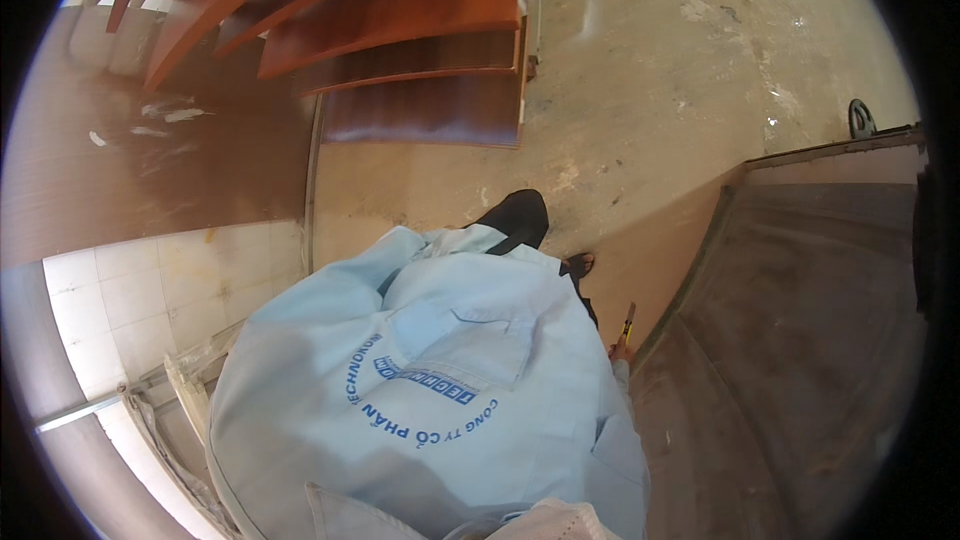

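Note:
My right hand [620, 351] hangs low beside my body, at the edge of my light blue work shirt [330, 380]. Its fingers are closed round a slim yellow and black utility knife [629, 321], which points away from me. Just to the right of that hand is a large, dusty dark brown surface [780, 360]. My left hand does not show; the shirt and its sleeve fill that side.
Several reddish-brown boards [400, 25] are stacked at the far left, their ends overhanging the worn floor [640, 90]. A wide brown panel [170, 160] lies left of them, above white tiles [160, 275]. A black ring-shaped part [861, 120] stands at the far right.

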Motion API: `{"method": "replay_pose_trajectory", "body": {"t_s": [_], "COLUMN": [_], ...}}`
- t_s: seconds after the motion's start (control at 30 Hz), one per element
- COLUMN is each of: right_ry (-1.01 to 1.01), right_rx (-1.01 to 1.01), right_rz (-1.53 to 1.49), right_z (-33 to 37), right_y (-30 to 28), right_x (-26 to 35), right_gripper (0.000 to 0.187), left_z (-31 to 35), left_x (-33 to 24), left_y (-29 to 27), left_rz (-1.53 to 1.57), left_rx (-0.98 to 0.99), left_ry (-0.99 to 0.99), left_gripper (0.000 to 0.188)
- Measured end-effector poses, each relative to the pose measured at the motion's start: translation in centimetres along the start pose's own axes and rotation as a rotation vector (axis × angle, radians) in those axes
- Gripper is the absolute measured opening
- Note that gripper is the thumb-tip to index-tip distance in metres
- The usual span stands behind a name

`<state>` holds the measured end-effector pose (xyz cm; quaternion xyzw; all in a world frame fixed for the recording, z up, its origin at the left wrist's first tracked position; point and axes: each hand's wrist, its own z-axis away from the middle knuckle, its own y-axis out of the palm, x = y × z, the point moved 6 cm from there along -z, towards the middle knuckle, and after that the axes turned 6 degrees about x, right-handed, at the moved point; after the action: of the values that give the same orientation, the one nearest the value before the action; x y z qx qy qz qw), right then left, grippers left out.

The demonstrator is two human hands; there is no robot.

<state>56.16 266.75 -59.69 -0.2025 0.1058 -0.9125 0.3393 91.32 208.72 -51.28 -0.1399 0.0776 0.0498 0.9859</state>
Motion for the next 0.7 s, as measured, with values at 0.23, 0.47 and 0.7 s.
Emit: {"method": "replay_pose_trajectory", "body": {"t_s": [0.23, 0.47, 0.7], "right_ry": [0.122, -0.017, -0.037], "right_rx": [0.005, 0.035, -0.089], "right_rz": [-0.298, -0.337, -0.234], "right_z": [-4.3, -7.8, -10.1], "right_y": [-2.5, -4.0, -5.8], "right_x": [9.3, 20.0, 27.8], "right_gripper": [0.062, 0.06, 0.055], "left_z": [-6.2, -13.1, -16.7], "left_x": [-10.2, -29.7, -45.3], "left_y": [4.1, 7.0, 2.6], "left_rz": [0.229, 0.494, 0.019], "left_rx": [0.091, 0.141, -0.112], "left_ry": [0.038, 0.065, 0.276], "left_gripper": [0.046, 0.031, 0.03]}}
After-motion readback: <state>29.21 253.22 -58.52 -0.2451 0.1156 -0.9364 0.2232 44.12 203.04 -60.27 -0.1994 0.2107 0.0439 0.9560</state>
